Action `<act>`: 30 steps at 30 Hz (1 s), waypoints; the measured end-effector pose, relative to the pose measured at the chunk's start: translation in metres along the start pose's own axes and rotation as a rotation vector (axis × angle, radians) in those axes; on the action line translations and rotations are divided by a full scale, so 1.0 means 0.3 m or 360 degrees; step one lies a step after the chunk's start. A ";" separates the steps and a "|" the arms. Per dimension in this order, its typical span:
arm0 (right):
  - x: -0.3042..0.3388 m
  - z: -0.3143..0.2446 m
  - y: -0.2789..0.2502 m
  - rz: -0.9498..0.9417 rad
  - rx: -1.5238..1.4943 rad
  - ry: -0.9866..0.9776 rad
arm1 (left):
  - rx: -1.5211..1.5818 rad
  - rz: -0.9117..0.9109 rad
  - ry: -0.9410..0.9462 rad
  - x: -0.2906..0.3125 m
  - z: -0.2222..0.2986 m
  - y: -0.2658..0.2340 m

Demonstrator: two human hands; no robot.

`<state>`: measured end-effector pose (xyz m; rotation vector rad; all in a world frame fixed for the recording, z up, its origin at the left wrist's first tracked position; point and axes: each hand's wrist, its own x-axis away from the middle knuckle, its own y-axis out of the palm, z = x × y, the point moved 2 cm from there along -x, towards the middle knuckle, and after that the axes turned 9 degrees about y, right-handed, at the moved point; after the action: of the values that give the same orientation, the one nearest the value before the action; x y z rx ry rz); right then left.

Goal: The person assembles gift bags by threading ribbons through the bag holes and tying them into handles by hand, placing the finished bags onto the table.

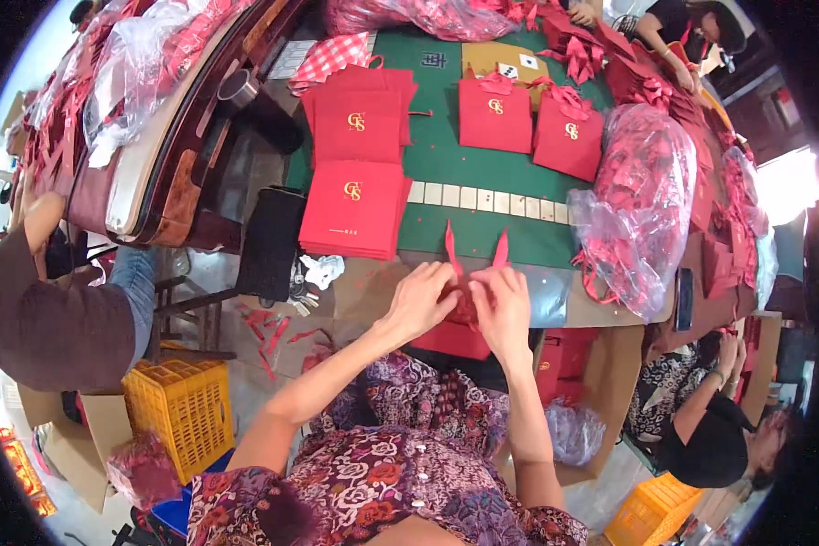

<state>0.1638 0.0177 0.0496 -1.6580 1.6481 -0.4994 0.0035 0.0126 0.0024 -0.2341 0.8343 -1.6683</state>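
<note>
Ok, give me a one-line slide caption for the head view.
Both hands work at red ribbons by a red bag, near stacked red bags on a green table.

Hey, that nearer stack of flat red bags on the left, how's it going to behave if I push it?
The stack of flat red bags would probably slide apart in layers, since its edges are slightly uneven and no band shows around it. It looks fairly stiff, with a flat top face and crisp corners. Lying flat, it seems unlikely to roll.
</note>
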 end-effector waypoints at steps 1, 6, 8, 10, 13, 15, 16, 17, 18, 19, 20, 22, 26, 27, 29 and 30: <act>0.004 0.014 0.011 -0.0087 -0.0033 0.0002 | 0.0012 -0.0017 0.0124 0.012 0.006 -0.002; 0.032 0.038 0.029 -0.0666 -0.0187 0.0180 | 0.0084 -0.0012 0.0412 0.090 0.023 -0.044; 0.059 0.039 0.039 -0.0818 -0.0250 0.0273 | 0.0099 -0.0007 0.0449 0.117 0.025 -0.051; 0.068 0.037 0.048 -0.0889 -0.0338 0.0329 | 0.0013 0.0014 0.0615 0.140 0.033 -0.057; 0.078 0.062 0.089 -0.0959 -0.0568 0.0388 | -0.0040 0.0041 0.0659 0.158 0.044 -0.073; 0.089 0.101 0.141 -0.0913 -0.0724 0.0467 | -0.0037 0.0001 0.0601 0.165 0.050 -0.083; 0.100 0.140 0.181 -0.0818 -0.0879 0.0550 | -0.0039 -0.0043 0.0536 0.164 0.054 -0.085; 0.098 0.151 0.217 -0.0677 -0.0911 0.0600 | -0.0030 -0.0028 0.0481 0.172 0.052 -0.090; 0.079 0.156 0.228 -0.0528 -0.0936 0.0647 | -0.0026 -0.0026 0.0487 0.179 0.053 -0.089; 0.064 0.172 0.221 -0.0466 -0.0774 0.0663 | 0.0002 -0.0036 0.0390 0.186 0.051 -0.084; 0.050 0.166 0.220 -0.0465 -0.0775 0.0664 | 0.0024 -0.0046 0.0287 0.195 0.038 -0.081; 0.029 0.166 0.210 -0.0331 -0.0621 0.0687 | 0.0061 0.0069 0.0154 0.195 -0.002 -0.064; -0.050 0.141 0.172 -0.0178 -0.1534 0.1097 | 0.0171 0.0212 -0.0176 0.158 -0.072 -0.058; -0.087 0.195 0.147 -0.0181 -0.2079 0.1187 | 0.0185 0.0216 -0.0183 0.132 -0.066 -0.051; -0.167 0.273 0.093 -0.0148 -0.2940 0.1328 | 0.0195 0.0163 -0.0212 0.090 -0.076 -0.044; -0.205 0.282 0.063 -0.0128 -0.3253 0.1410 | 0.0146 0.0159 -0.0230 0.072 -0.072 -0.055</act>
<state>0.2056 0.0980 -0.0060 -2.9972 3.0803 1.1160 -0.0276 0.0022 -0.0087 -0.2425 0.6496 -1.5722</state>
